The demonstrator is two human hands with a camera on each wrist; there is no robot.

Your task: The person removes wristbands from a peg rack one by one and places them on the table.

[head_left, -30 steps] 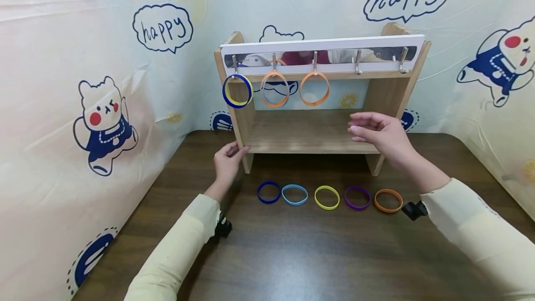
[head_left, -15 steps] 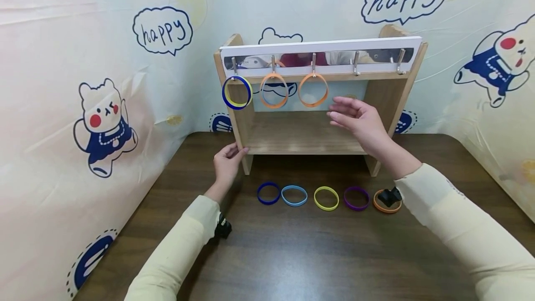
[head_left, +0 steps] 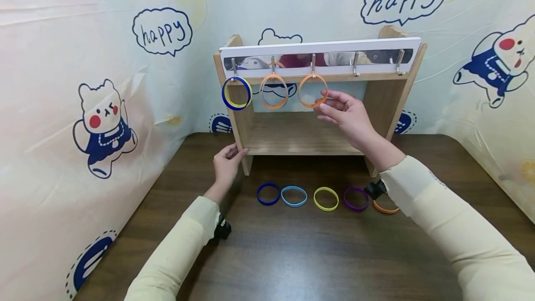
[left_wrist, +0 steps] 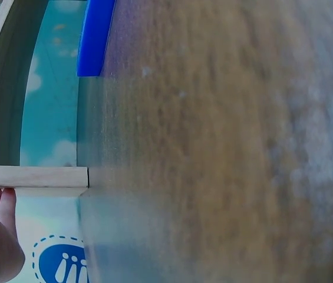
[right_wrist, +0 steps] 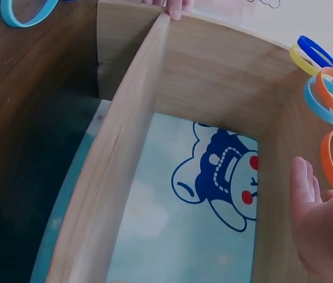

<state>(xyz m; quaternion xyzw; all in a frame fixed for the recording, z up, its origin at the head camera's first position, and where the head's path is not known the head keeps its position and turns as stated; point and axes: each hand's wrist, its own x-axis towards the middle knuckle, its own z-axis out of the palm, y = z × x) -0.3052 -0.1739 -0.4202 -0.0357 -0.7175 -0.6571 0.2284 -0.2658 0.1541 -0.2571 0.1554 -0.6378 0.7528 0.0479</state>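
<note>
My left hand (head_left: 226, 165) grips the lower left edge of the wooden shelf (head_left: 301, 134); its fingers lie against the side panel in the left wrist view. An orange wristband (head_left: 302, 98) hangs from the third hook of the hook rail (head_left: 334, 43). My right hand (head_left: 347, 117) is at this band's lower right side, with thumb and fingers apart on either side of it in the right wrist view. On the second hook hang an orange wristband (head_left: 267, 105) and a light blue one (right_wrist: 312, 105). A dark blue wristband (head_left: 224, 99) and a yellow one (right_wrist: 302, 62) share the first hook.
On the table (head_left: 292, 254) before the shelf lies a row of wristbands: dark blue (head_left: 259, 198), light blue (head_left: 294, 206), yellow (head_left: 326, 209), purple (head_left: 355, 209) and orange (head_left: 386, 211), the last partly behind my right sleeve. Two bare hooks are at the rail's right. A printed cloth (head_left: 104, 22) hangs behind.
My right hand has moved left, from in front of the shelf's right part to the orange wristband on the third hook. My left hand stays on the shelf edge.
</note>
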